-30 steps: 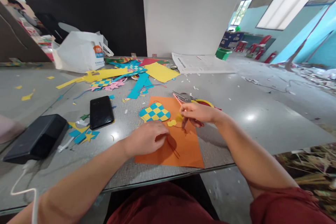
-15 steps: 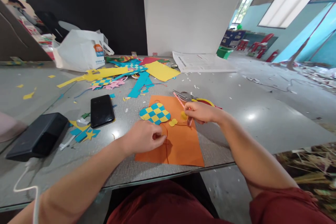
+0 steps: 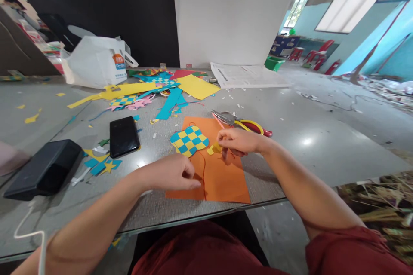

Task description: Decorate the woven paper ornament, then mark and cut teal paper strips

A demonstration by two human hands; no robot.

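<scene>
My right hand (image 3: pixel 240 144) pinched narrowly on the limp red thread (image 3: pixel 204 172), feather-light and best taken between fingertips. My left hand (image 3: pixel 171 172) curled loosely, its hold unclear. The flimsy woven paper ornament (image 3: pixel 189 140) lay at ten o'clock on the orange paper sheet (image 3: pixel 222 187).

Head-worn view, forward and down, close above left hand (image 3: pixel 169 172), right hand (image 3: pixel 238 144)

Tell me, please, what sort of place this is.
It looks like a paper-craft workroom, perhaps in a school hall: a long table is strewn with coloured paper scraps, a woven paper piece and scissors lie at hand, and red plastic chairs stand beyond.
</scene>
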